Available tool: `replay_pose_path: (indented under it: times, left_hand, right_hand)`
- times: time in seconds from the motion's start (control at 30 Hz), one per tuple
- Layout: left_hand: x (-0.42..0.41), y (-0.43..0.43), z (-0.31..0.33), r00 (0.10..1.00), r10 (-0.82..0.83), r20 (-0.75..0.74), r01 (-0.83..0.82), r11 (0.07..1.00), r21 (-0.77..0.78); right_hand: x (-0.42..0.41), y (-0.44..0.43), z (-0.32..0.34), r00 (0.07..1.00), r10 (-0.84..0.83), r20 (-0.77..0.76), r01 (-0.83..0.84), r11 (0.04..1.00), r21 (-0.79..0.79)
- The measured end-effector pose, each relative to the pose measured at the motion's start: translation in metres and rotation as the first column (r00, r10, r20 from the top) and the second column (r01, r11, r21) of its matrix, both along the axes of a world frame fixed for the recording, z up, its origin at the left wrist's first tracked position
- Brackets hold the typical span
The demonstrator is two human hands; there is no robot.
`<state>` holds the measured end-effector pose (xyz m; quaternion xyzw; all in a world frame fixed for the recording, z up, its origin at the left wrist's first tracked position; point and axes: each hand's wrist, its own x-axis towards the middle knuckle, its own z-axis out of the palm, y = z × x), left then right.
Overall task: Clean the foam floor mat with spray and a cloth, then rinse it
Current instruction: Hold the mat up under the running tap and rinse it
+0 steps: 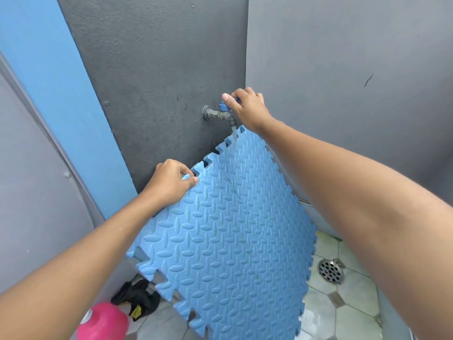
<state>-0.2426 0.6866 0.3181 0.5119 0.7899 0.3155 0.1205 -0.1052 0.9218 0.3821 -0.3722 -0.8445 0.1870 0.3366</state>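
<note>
The foam floor mat [232, 229], blue with a raised lozenge pattern and toothed interlocking edges, stands tilted in the corner of a wet area, its face toward the camera. Its lower part runs out of the picture at 6 o'clock, so where it meets the tiled floor [353, 312] cannot be seen.

From the mat's middle, at 8 o'clock, a pink bottle [103, 322] sits on the floor. It is cut off by the bottom edge and partly covered by the left forearm, so its top and kind cannot be made out. Just beside it, toward the mat, a black cloth [137, 298] lies crumpled with a bit of yellow showing, and part of it is hidden behind the mat's toothed edge.

At 10 o'clock the left hand [171, 182] pinches the mat's upper left corner, thumb on the front face and fingers curled over the edge. The fingertips behind the mat are out of sight.

At 12 o'clock a dark metal tap [217, 115] sticks out of the grey wall [159, 69]. A thin stream of water [234, 133] falls from its spout onto the mat's top edge. The right hand [247, 109] grips the blue tap handle [223, 106], which the fingers mostly cover. The wrist and forearm hide the mat's upper right corner.

At 3 o'clock, on the floor near the mat's right edge, lies a round metal floor drain [330, 270]. The right arm cuts off the floor further right.
</note>
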Motion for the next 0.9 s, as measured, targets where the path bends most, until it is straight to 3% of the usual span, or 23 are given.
replay_pose_path:
  times: [0.37,0.47,0.53,0.6,0.7,0.8,0.9]
  left_hand:
    - [0.004,-0.001,0.006,0.999,-0.016,-0.032,0.016,1.000,-0.003]
    - [0.003,0.000,0.004,0.999,-0.024,-0.023,0.024,1.000,0.008]
    - [0.001,-0.001,0.002,1.000,-0.029,-0.001,0.029,1.000,0.003]
    - [0.000,0.000,0.000,1.000,-0.017,0.016,0.017,1.000,0.006]
    - [0.003,-0.001,-0.001,0.998,0.017,0.053,-0.017,1.000,0.008]
    - [0.004,0.000,-0.001,0.998,0.036,0.048,-0.036,0.999,0.009]
    - [0.000,0.001,-0.004,0.997,0.036,0.069,-0.037,0.999,0.020]
  right_hand:
    - [-0.004,-0.012,-0.009,0.988,-0.021,-0.150,0.017,0.999,-0.028]
    - [0.001,-0.023,-0.035,0.919,-0.003,-0.393,-0.018,0.999,-0.051]
    - [0.007,-0.033,-0.068,0.806,-0.194,-0.559,0.087,0.973,-0.212]
    - [0.007,-0.035,-0.110,0.788,-0.385,-0.481,0.171,0.887,-0.430]
    - [-0.014,-0.056,-0.158,0.902,-0.350,-0.254,0.179,0.836,-0.518]
    - [-0.046,-0.127,-0.168,0.922,-0.243,-0.302,0.089,0.891,-0.445]
    - [-0.037,-0.222,-0.178,0.951,0.038,-0.308,-0.081,0.988,-0.128]
